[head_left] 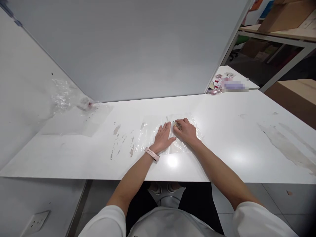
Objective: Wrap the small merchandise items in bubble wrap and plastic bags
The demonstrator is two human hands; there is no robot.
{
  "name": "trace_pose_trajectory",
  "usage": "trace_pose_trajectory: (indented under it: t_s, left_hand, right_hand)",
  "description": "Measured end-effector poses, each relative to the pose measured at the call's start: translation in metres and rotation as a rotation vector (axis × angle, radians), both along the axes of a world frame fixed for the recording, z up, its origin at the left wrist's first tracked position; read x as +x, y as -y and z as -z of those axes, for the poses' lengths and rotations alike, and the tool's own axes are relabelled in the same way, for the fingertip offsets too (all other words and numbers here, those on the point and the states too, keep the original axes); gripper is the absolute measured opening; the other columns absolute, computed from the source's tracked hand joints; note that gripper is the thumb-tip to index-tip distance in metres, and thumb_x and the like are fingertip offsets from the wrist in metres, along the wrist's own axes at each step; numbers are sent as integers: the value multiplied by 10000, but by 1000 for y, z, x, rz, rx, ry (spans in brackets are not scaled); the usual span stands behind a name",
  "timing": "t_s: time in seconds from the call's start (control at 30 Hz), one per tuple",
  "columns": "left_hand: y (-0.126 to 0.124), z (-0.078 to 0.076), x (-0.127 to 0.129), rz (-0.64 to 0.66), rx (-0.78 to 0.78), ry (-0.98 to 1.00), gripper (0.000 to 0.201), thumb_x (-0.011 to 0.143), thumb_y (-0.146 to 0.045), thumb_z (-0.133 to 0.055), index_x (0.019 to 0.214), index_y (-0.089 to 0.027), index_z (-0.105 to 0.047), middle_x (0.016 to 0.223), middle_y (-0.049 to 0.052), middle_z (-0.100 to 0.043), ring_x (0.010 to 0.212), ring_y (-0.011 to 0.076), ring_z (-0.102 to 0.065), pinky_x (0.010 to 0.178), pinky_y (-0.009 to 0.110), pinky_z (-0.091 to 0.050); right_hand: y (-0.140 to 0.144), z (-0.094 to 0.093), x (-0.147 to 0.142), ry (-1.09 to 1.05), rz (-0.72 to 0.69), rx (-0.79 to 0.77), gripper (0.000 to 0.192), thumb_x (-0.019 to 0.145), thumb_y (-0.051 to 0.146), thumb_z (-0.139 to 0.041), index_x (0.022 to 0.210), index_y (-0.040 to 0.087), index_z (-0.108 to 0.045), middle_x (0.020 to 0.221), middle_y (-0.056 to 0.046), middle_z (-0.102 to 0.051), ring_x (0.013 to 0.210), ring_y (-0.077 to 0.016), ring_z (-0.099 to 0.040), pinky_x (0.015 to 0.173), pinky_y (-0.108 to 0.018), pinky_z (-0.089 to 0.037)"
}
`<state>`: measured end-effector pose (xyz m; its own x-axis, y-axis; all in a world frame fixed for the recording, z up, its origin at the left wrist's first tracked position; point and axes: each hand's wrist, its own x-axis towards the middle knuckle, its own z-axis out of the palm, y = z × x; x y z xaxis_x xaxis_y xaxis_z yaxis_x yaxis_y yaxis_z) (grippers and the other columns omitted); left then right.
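Head cam looked down at a white table (pixel 222 154) w/ both hands in the middle of it. A clear plastic bag (pixel 148 131) lay flat on the table, right under the hands. It was see-through & shiny, so its edges were hard to make out.

The left hand (pixel 163 136) was open & flat, fingers spread a bit, palm pressing down on the bag. A pink watch band (pixel 152 153) sat on that wrist. The right hand (pixel 185 131) was just beside the left, touching the bag too. Its fingers were curled in over a small brownish thing (pixel 178 124) at the top of the bag. Couldn't tell what that thing was, or if it was inside the bag or on top.

To the left, well apart from the hands, a flat clear sheet (pixel 81 123) lay on the table. A bunch of crumpled plastic (pixel 64 97) sat by the wall near it. Some brown smudges (pixel 120 138) marked the table between the sheet & the bag. More smears (pixel 286 144) were on the right side.

A big grey board (pixel 138 49) stood at the back of the table. Far right, small pink packets (pixel 218 84) sat on another table. A cardboard box (pixel 286 14) was up in the corner.
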<state>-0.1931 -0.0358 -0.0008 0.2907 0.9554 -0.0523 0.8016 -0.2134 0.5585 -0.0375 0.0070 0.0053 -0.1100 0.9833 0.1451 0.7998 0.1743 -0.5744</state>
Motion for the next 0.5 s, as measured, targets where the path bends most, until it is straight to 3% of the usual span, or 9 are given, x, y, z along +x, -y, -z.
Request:
trace_pose_trajectory:
  t_s: [0.13, 0.23, 0.3, 0.4, 0.5]
  left_hand:
    - [0, 3, 0, -72, -27, 213, 744, 942, -117, -375, 1616, -163, -64, 1567, 135, -419, 1488, 197, -339, 1242, 447, -206]
    - [1, 3, -2, -161, -31, 357, 734, 919, -38, -352, 1610, -179, -150, 1473, 127, -544, 1387, 198, -495, 1140, 399, -383]
    - [1, 2, -4, -239, 7, 421, 701, 911, -28, -370, 1581, -206, -268, 1337, 97, -660, 1294, 195, -581, 1052, 362, -456]
    - [2, -1, -7, -384, 109, 469, 556, 916, -42, -370, 1423, -217, -516, 1064, 51, -744, 1087, 190, -673, 922, 319, -504]
    - [2, -2, -7, -454, 199, 479, 454, 920, -51, -343, 1230, -205, -637, 917, 27, -704, 884, 171, -665, 831, 296, -504]
  right_hand:
    - [-1, 2, 3, -158, -17, -37, 353, 835, 369, -569, 1145, 264, -702, 1049, -46, -641, 824, -188, -618, 737, -323, -449]
    - [-3, 0, 5, -374, -41, -83, 349, 810, 415, -614, 1100, 252, -721, 1025, -40, -656, 860, -187, -601, 768, -326, -458]
    - [-5, -2, 9, -592, -19, -155, 368, 787, 463, -652, 1064, 234, -730, 939, -28, -656, 797, -163, -577, 706, -298, -454]
    - [-18, -4, 23, -960, 109, -258, 406, 707, 491, -726, 994, 204, -714, 773, 11, -600, 601, -101, -481, 533, -235, -378]
    - [-47, -4, 53, -1213, 322, -201, 324, 692, 468, -682, 872, 206, -619, 739, 26, -560, 498, -72, -405, 428, -206, -294]
